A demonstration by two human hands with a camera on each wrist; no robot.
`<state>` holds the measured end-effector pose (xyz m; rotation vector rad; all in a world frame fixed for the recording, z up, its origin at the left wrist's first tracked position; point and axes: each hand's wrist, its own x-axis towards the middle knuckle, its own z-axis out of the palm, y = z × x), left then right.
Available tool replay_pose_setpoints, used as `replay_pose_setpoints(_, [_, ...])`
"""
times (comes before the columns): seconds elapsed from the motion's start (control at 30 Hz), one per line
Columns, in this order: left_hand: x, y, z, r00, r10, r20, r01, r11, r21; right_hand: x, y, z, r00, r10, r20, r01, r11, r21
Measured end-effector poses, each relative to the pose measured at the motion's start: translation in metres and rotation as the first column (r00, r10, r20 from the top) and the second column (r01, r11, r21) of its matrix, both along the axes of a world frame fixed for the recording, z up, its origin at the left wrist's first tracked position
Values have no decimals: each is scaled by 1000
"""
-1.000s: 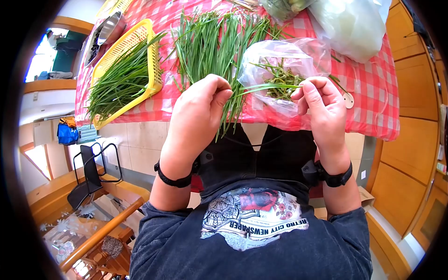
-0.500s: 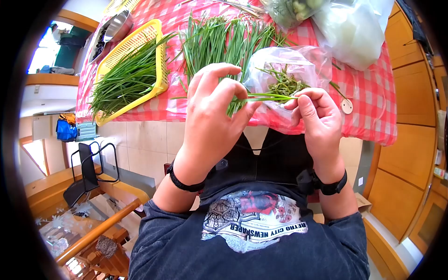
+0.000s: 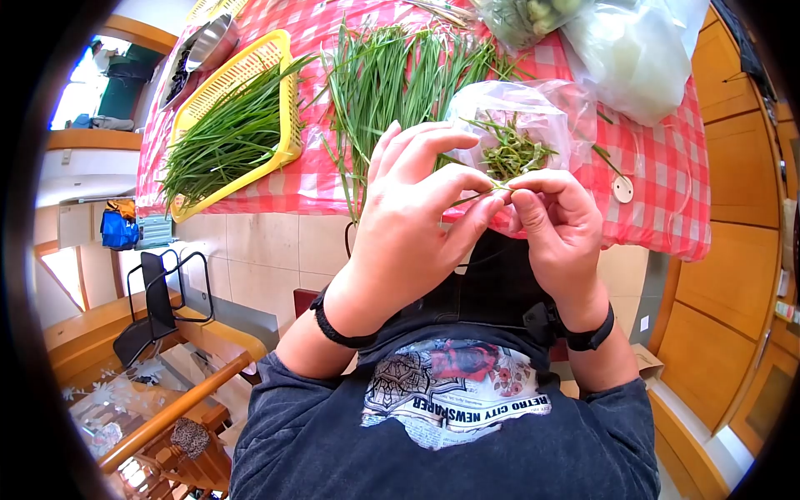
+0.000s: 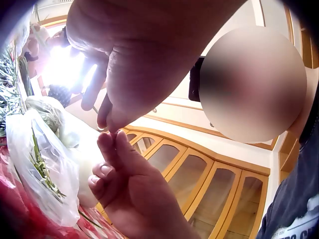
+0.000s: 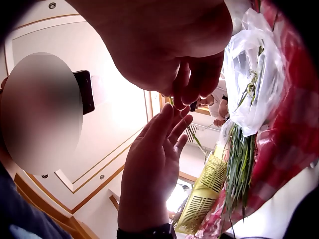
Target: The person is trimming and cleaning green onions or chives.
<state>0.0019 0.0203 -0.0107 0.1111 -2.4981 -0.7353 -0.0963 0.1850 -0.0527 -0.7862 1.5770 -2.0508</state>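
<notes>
In the head view my left hand [image 3: 417, 200] and right hand [image 3: 562, 221] meet above the table's front edge. Both pinch a thin garlic chive between thumb and forefinger, their fingertips almost touching; the left hand's other fingers are spread. Part of the chive [image 5: 195, 137] trails past the left hand in the right wrist view. Just beyond the hands lies an open clear plastic bag [image 3: 467, 107] with wilted green trimmings [image 3: 518, 150] inside. A heap of long chives [image 3: 392, 79] spreads to its left. More chives [image 3: 233, 133] fill a yellow basket [image 3: 287, 125].
A red-and-white checked cover [image 3: 667, 196] lies over the table. At the back right stand a bulging white bag [image 3: 629, 71] and a bag of green vegetables [image 3: 529, 18]. A metal bowl [image 3: 214, 44] sits behind the basket. A round white disc [image 3: 622, 189] lies near the right edge.
My left hand has moved right, along the chive, until its fingertips are at the right hand's. The right hand has come slightly down and inward, keeping its pinch.
</notes>
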Motion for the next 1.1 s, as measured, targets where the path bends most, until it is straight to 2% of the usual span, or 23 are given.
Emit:
replay_pose_setpoints(0.2, [4, -3, -3, 1000, -1, 15, 1, 999, 32, -4, 3, -7, 984, -38, -172, 49, 997, 59])
replay_pose_setpoints(0.33, [8, -8, -3, 1000, -2, 17, 1, 999, 41, -3, 6, -6, 990, -42, -132, 52, 996, 73])
replay_pose_setpoints(0.47, [13, -14, -4, 999, 27, 26, -28, 999, 42, -4, 9, -7, 979, -55, -198, 76, 992, 102])
replay_pose_setpoints(0.67, [31, -41, -8, 976, 198, 87, -207, 973, 100, -8, 14, -11, 957, -106, -270, 133, 987, 86])
replay_pose_setpoints(0.8, [42, -69, -12, 925, 379, 28, -380, 922, 71, -10, 17, -6, 960, -96, -264, 124, 988, 92])
replay_pose_setpoints(0.87, [41, -63, -3, 929, 369, 3, -368, 925, 98, -7, 16, -5, 969, -97, -227, 121, 988, 91])
replay_pose_setpoints(0.93, [35, -45, 4, 974, 227, -9, -225, 970, 95, -3, 14, -4, 977, -93, -190, 113, 989, 93])
replay_pose_setpoints(0.97, [33, -37, 6, 989, 145, 22, -146, 988, 43, -1, 13, -3, 985, -84, -153, 100, 990, 100])
replay_pose_setpoints(1.0, [29, -26, 10, 995, 76, 58, -80, 994, 68, 1, 12, -3, 990, -76, -117, 88, 990, 105])
replay_pose_setpoints(1.03, [24, -19, 7, 998, 33, 62, -38, 996, 77, 3, 10, -3, 990, -74, -118, 86, 991, 106])
replay_pose_setpoints(1.1, [17, -7, 4, 997, -25, 73, 19, 996, 90, 6, 7, -2, 999, -47, -4, 47, 996, 73])
